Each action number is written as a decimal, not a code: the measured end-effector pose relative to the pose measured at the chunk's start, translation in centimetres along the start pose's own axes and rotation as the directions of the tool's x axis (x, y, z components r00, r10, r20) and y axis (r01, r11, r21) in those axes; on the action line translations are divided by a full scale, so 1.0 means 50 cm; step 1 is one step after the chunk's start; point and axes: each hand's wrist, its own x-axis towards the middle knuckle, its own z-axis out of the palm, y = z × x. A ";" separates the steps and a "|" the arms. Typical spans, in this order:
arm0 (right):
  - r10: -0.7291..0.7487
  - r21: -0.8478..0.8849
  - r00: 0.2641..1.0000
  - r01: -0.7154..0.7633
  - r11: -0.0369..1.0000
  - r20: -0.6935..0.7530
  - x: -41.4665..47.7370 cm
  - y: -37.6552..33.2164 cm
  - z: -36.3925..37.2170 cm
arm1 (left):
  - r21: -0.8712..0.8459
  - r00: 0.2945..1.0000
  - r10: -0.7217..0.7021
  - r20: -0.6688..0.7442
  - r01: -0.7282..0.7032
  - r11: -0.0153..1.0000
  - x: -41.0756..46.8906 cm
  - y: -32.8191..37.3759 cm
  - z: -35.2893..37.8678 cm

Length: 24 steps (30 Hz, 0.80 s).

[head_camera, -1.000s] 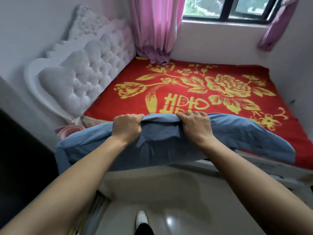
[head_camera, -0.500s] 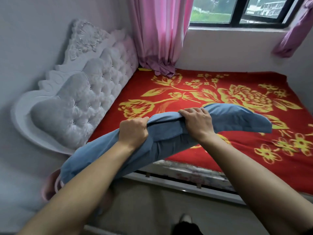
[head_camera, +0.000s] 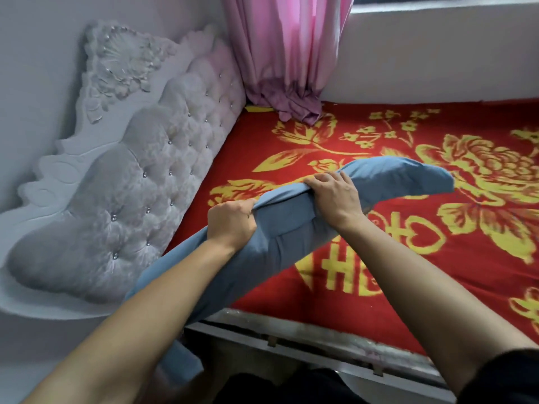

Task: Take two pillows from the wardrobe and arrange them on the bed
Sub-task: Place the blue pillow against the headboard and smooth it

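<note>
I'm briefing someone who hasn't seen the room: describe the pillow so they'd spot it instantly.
Find the bed with the red-and-gold floral blanket. Over its near edge, beside the white tufted headboard, both hands grip a long plain blue pillow. It is the only blue, unpatterned thing there.

Both hands are gripping a long blue pillow along its top edge, the left hand clenching at 9 o'clock of the right hand. The pillow is slanting over the red flowered bedspread, its low end toward 7 o'clock, beside the white padded headboard. A pink curtain is hanging at 12 o'clock.
</note>
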 end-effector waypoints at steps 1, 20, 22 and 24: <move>0.000 0.019 1.000 0.000 1.000 0.002 0.030 0.001 0.014 | -0.022 1.000 0.004 0.009 -0.004 1.000 0.022 -0.014 0.011; 0.569 0.407 0.721 -0.693 0.595 0.396 0.274 -0.153 0.493 | -0.464 0.889 -0.263 0.375 0.426 0.777 0.268 -0.342 0.441; 0.556 0.430 0.688 -0.726 0.537 0.467 0.251 -0.172 0.577 | -0.408 0.885 -0.298 0.356 0.435 0.803 0.284 -0.356 0.489; 0.574 0.464 0.688 -0.725 0.509 0.444 0.258 -0.189 0.633 | -0.386 0.890 -0.320 0.324 0.433 0.815 0.301 -0.378 0.525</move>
